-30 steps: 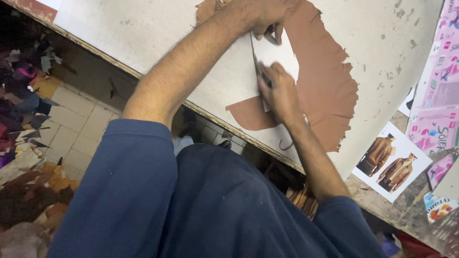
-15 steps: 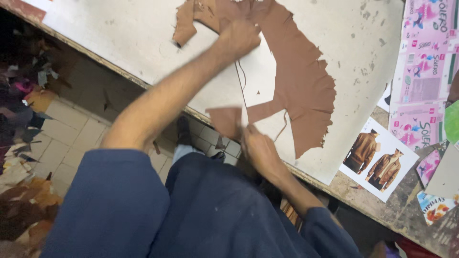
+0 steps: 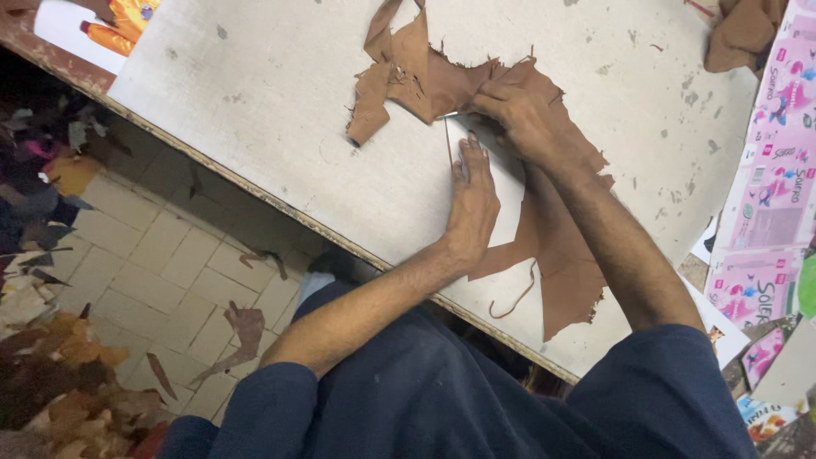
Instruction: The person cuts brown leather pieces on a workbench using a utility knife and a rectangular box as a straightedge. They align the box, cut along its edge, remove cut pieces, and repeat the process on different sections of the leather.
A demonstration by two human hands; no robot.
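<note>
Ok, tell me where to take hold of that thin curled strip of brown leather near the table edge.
Pinch the thin leather strip at its free lower curl, coming from the near table edge. That end lies loose on bare board, clear of the left hand and right hand; its upper end seems to join the brown leather sheet.

Pale worktable (image 3: 255,102), scrap-strewn tiled floor (image 3: 144,272)

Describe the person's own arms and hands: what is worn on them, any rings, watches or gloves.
Both hands are bare: no gloves, and no ring or watch shows on the left hand or the right hand. The forearms are bare too. Dark blue sleeves end near the elbows on both arms, part of a plain dark blue top with no visible markings.
</note>
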